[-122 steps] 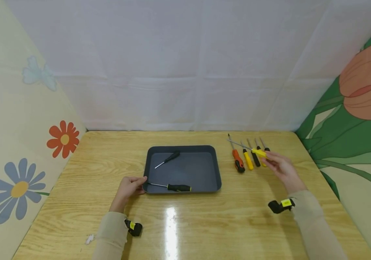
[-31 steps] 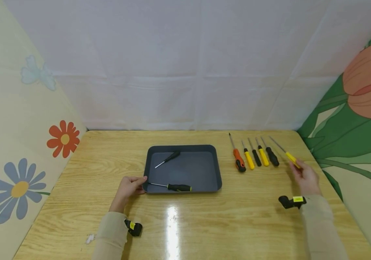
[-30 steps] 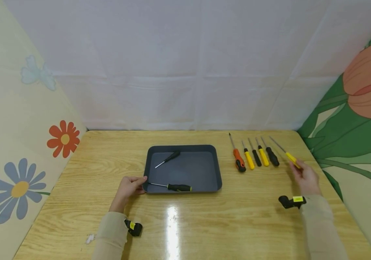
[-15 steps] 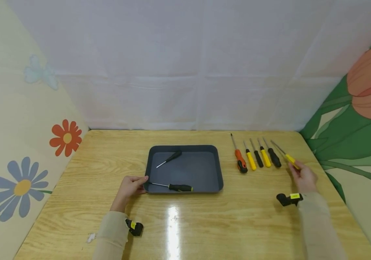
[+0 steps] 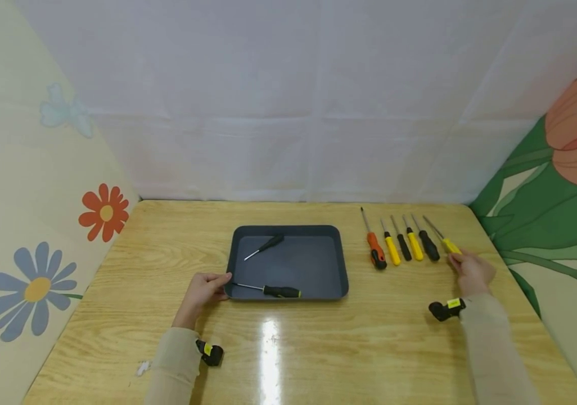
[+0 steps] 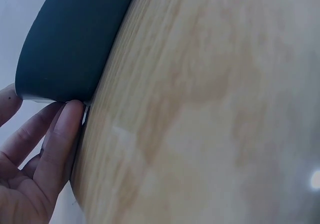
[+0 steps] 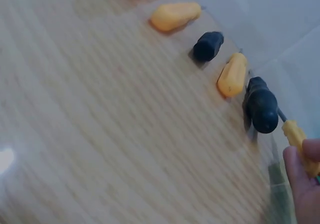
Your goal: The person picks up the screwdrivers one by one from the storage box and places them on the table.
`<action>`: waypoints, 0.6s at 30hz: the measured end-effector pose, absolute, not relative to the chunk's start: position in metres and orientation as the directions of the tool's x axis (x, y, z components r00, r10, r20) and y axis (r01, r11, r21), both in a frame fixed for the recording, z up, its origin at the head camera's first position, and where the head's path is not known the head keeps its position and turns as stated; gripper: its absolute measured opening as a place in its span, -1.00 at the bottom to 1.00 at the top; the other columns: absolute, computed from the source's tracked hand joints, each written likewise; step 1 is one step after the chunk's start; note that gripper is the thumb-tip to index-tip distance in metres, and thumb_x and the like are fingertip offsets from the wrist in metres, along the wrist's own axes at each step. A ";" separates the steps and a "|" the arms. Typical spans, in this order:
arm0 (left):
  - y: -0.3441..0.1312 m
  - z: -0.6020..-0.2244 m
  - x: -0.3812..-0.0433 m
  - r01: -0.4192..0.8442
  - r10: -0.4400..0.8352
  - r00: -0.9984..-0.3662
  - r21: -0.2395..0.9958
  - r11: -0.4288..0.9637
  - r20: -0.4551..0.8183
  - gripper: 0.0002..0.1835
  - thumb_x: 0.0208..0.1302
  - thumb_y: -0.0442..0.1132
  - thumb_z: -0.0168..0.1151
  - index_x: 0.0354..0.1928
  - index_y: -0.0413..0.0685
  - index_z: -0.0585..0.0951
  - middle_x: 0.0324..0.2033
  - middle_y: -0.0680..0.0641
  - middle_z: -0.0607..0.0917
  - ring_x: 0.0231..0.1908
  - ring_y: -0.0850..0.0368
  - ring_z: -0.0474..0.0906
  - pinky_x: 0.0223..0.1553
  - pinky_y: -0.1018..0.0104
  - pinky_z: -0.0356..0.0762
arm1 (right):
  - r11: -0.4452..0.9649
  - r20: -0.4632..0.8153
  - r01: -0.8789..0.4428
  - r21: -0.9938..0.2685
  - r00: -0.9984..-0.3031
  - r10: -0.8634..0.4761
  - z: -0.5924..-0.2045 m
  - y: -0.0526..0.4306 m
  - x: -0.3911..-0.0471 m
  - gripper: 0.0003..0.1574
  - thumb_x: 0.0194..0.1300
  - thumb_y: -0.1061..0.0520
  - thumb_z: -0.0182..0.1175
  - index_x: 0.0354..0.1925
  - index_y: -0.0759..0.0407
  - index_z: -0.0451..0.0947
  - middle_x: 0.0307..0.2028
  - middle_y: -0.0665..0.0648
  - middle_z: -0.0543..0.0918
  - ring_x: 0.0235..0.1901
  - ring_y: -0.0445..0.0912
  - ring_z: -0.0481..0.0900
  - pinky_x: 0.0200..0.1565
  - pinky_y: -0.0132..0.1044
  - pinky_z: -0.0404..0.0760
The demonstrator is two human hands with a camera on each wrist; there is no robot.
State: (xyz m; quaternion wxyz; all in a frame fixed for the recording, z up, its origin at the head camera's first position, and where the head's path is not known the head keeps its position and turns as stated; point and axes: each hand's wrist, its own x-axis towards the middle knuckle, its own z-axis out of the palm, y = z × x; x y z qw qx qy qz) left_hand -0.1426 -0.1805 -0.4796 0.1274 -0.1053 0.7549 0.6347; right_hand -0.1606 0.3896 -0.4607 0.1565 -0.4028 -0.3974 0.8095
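My left hand pinches the left front corner of a dark grey tray, thumb on the rim and fingers against the outer wall in the left wrist view. Inside the tray lie a small black screwdriver and a black screwdriver with a yellow-green trim. At the right end of a row of screwdrivers, my right hand grips a yellow-handled screwdriver between thumb and fingers. Its shaft points to the back left; the hand hides the rear of the handle.
Left of the held screwdriver lie a black screwdriver, a yellow one, a slim black one, another yellow one and an orange-black one. Painted panels and a white cloth border the wooden table.
The yellow-handled screwdriver has gone from above the row to its right end, carried by my right hand. In the last second that hand shifted only slightly. My left hand stays on the tray.
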 end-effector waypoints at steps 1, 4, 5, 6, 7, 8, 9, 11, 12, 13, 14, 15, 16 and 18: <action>-0.181 -0.479 -0.142 -0.309 0.011 -0.949 0.936 0.167 -0.316 -0.61 0.10 -0.14 0.31 -0.30 -0.45 0.64 -0.57 -0.12 0.64 -0.59 0.16 0.59 -0.51 0.32 0.62 | -0.590 -0.516 0.088 -0.802 -0.601 0.611 -0.461 0.389 -0.161 -0.61 -0.04 0.62 0.11 -0.40 0.23 0.63 -0.60 0.03 0.52 -0.58 -0.21 0.59 -0.37 -0.46 0.61; -0.181 -0.478 -0.142 -0.304 0.018 -0.950 0.938 0.165 -0.311 -0.61 0.10 -0.14 0.31 -0.30 -0.45 0.64 -0.57 -0.11 0.64 -0.59 0.16 0.59 -0.51 0.32 0.62 | -0.463 -0.465 0.163 -0.871 -0.576 0.672 -0.462 0.388 -0.162 -0.61 -0.06 0.60 0.14 -0.38 0.19 0.60 -0.50 0.03 0.47 -0.61 -0.27 0.57 -0.39 -0.47 0.60; -0.181 -0.479 -0.143 -0.312 0.013 -0.948 0.935 0.167 -0.319 -0.62 0.11 -0.15 0.30 -0.28 -0.45 0.63 -0.57 -0.11 0.64 -0.59 0.16 0.58 -0.51 0.32 0.62 | -0.423 -0.444 0.182 -0.888 -0.581 0.682 -0.463 0.388 -0.162 -0.62 -0.06 0.59 0.14 -0.39 0.18 0.58 -0.45 0.04 0.45 -0.61 -0.29 0.56 -0.39 -0.48 0.60; -0.180 -0.479 -0.143 -0.325 0.003 -0.944 0.930 0.172 -0.331 -0.62 0.12 -0.17 0.28 -0.26 -0.46 0.63 -0.56 -0.11 0.64 -0.59 0.17 0.58 -0.50 0.32 0.62 | -0.381 -0.422 0.201 -0.903 -0.589 0.689 -0.463 0.387 -0.162 -0.63 -0.05 0.58 0.15 -0.38 0.18 0.58 -0.42 0.06 0.43 -0.62 -0.30 0.55 -0.39 -0.49 0.60; -0.180 -0.480 -0.145 -0.345 -0.016 -0.937 0.920 0.185 -0.348 -0.61 0.13 -0.18 0.27 -0.23 -0.49 0.61 -0.55 -0.12 0.64 -0.58 0.17 0.58 -0.48 0.31 0.63 | -0.349 -0.407 0.218 -0.912 -0.597 0.691 -0.464 0.387 -0.162 -0.65 -0.04 0.56 0.15 -0.38 0.17 0.56 -0.39 0.06 0.42 -0.62 -0.32 0.54 -0.40 -0.50 0.60; -0.180 -0.481 -0.145 -0.356 -0.023 -0.933 0.915 0.190 -0.358 -0.62 0.15 -0.20 0.25 -0.21 -0.50 0.59 -0.54 -0.12 0.64 -0.58 0.17 0.58 -0.48 0.30 0.63 | -0.306 -0.389 0.242 -0.921 -0.609 0.691 -0.465 0.387 -0.161 -0.67 -0.02 0.54 0.16 -0.38 0.17 0.54 -0.37 0.07 0.40 -0.63 -0.33 0.54 -0.40 -0.51 0.59; -0.180 -0.481 -0.146 -0.363 -0.025 -0.931 0.911 0.196 -0.365 -0.62 0.16 -0.22 0.24 -0.19 -0.52 0.58 -0.54 -0.13 0.64 -0.58 0.17 0.58 -0.48 0.30 0.63 | -0.265 -0.373 0.263 -0.928 -0.618 0.692 -0.466 0.387 -0.161 -0.69 -0.01 0.52 0.16 -0.36 0.17 0.52 -0.37 0.06 0.40 -0.63 -0.35 0.53 -0.41 -0.53 0.59; -0.179 -0.480 -0.147 -0.374 -0.030 -0.926 0.906 0.198 -0.376 -0.62 0.18 -0.23 0.23 -0.17 -0.52 0.57 -0.53 -0.14 0.64 -0.58 0.17 0.58 -0.47 0.29 0.63 | -0.185 -0.350 0.314 -0.931 -0.627 0.696 -0.468 0.387 -0.161 -0.71 0.02 0.48 0.18 -0.30 0.18 0.51 -0.42 0.01 0.41 -0.64 -0.39 0.51 -0.46 -0.56 0.57; -0.179 -0.480 -0.147 -0.378 -0.030 -0.925 0.905 0.197 -0.380 -0.62 0.18 -0.23 0.23 -0.17 -0.53 0.57 -0.53 -0.13 0.64 -0.59 0.17 0.58 -0.48 0.28 0.63 | -0.140 -0.339 0.345 -0.928 -0.626 0.702 -0.469 0.387 -0.160 -0.72 0.03 0.45 0.19 -0.26 0.20 0.51 -0.46 -0.03 0.42 -0.63 -0.41 0.49 -0.49 -0.58 0.55; -0.179 -0.479 -0.147 -0.379 -0.027 -0.924 0.904 0.197 -0.381 -0.62 0.19 -0.23 0.23 -0.17 -0.53 0.57 -0.53 -0.13 0.64 -0.59 0.17 0.58 -0.48 0.28 0.63 | -0.102 -0.330 0.371 -0.923 -0.626 0.706 -0.470 0.387 -0.160 -0.71 0.04 0.42 0.21 -0.22 0.21 0.51 -0.50 -0.08 0.42 -0.62 -0.43 0.46 -0.52 -0.59 0.53; -0.179 -0.479 -0.147 -0.382 -0.028 -0.923 0.903 0.195 -0.385 -0.62 0.19 -0.23 0.22 -0.16 -0.52 0.57 -0.53 -0.13 0.64 -0.59 0.17 0.58 -0.48 0.28 0.63 | -0.064 -0.319 0.393 -0.917 -0.629 0.709 -0.471 0.388 -0.160 -0.70 0.05 0.39 0.21 -0.18 0.23 0.51 -0.53 -0.11 0.41 -0.61 -0.42 0.45 -0.54 -0.60 0.51; -0.178 -0.478 -0.147 -0.385 -0.028 -0.922 0.902 0.195 -0.387 -0.62 0.19 -0.23 0.22 -0.16 -0.52 0.57 -0.54 -0.12 0.64 -0.59 0.17 0.57 -0.48 0.29 0.63 | -0.029 -0.310 0.416 -0.909 -0.628 0.714 -0.472 0.388 -0.160 -0.66 0.06 0.37 0.22 -0.13 0.25 0.51 -0.55 -0.14 0.41 -0.58 -0.41 0.43 -0.57 -0.61 0.49; -0.178 -0.478 -0.147 -0.387 -0.031 -0.921 0.902 0.190 -0.389 -0.62 0.19 -0.23 0.23 -0.17 -0.52 0.57 -0.54 -0.12 0.63 -0.60 0.17 0.57 -0.48 0.29 0.63 | 0.006 -0.302 0.439 -0.898 -0.628 0.717 -0.472 0.388 -0.159 -0.63 0.07 0.33 0.23 -0.08 0.27 0.51 -0.55 -0.16 0.41 -0.54 -0.39 0.40 -0.58 -0.61 0.46; -0.178 -0.478 -0.147 -0.389 -0.031 -0.920 0.901 0.192 -0.391 -0.63 0.19 -0.24 0.22 -0.17 -0.52 0.57 -0.55 -0.10 0.63 -0.60 0.18 0.57 -0.49 0.31 0.63 | 0.062 -0.296 0.481 -0.874 -0.629 0.719 -0.473 0.388 -0.158 -0.58 0.09 0.27 0.24 -0.03 0.28 0.50 -0.51 -0.16 0.41 -0.45 -0.33 0.36 -0.58 -0.61 0.41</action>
